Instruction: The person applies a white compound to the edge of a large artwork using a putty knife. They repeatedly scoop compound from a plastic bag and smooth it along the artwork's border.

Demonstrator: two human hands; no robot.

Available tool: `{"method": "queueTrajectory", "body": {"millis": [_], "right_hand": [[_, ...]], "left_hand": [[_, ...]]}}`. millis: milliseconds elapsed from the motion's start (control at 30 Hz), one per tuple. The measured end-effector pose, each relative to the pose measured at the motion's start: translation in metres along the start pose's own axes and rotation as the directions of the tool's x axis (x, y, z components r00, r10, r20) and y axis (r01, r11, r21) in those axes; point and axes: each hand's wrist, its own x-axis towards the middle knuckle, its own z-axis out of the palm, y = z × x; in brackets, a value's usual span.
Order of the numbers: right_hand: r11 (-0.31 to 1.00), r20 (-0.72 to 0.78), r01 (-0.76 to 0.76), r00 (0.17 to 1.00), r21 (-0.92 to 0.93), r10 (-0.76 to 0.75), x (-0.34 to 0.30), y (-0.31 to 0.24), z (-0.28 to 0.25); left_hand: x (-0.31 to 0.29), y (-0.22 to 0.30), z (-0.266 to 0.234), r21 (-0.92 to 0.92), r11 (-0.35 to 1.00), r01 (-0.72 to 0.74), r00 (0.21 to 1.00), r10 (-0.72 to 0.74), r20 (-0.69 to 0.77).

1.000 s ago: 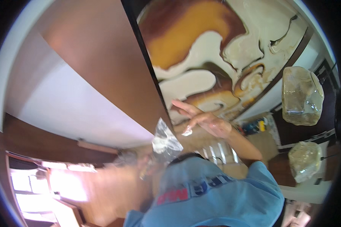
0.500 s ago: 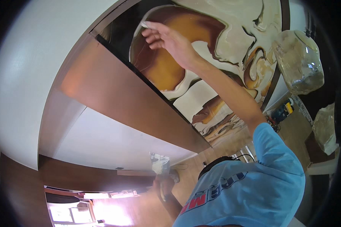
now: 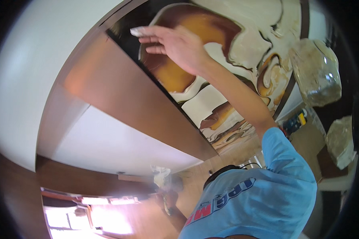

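Note:
My right hand (image 3: 179, 46) is raised in front of a glossy panel (image 3: 215, 97) swirled in amber, brown and cream. Its fingers are stretched out and apart, and white stuff covers the tip of the uppermost finger. Whether the hand touches the panel, I cannot tell. Lower down, my left hand (image 3: 168, 198) is closed round the lower end of a crumpled white, partly clear plastic bag (image 3: 162, 177). The bag's contents are blurred.
A brown panel (image 3: 123, 83) with a dark edge strip borders the swirled panel. Two glass lamp shades (image 3: 315, 73) hang at the right. On the wooden floor lies a blue and yellow object (image 3: 297, 120). A bright window (image 3: 66, 219) shows at lower left.
My right hand has shifted slightly left and turned, with its fingers stretched straighter than before. My left hand still holds the plastic bag and has dropped slightly in the view.

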Motion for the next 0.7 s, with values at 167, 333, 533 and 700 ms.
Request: {"method": "queueTrajectory", "body": {"millis": [167, 333, 533, 700], "right_hand": [[0.855, 0.291, -0.31, 0.936, 0.416, 0.198, -0.072, -0.001, 0.051], [0.693, 0.338, -0.495, 0.868, 0.524, 0.364, -0.107, -0.006, 0.068], [0.567, 0.16, -0.433, 0.87, 0.701, 0.467, -0.156, 0.003, 0.084], [0.582, 0.106, -0.407, 0.87, 0.704, 0.481, -0.19, 0.027, 0.1]], "left_hand": [[0.057, 0.021, 0.048, 0.182, 0.952, 0.247, 0.908, -0.293, 0.3], [0.089, 0.014, 0.097, 0.204, 0.955, 0.214, 0.938, -0.259, 0.229], [0.132, -0.011, 0.141, 0.291, 0.947, -0.139, 0.984, 0.164, -0.065], [0.166, -0.035, 0.186, 0.414, 0.902, -0.12, 0.814, 0.328, -0.479]]}}
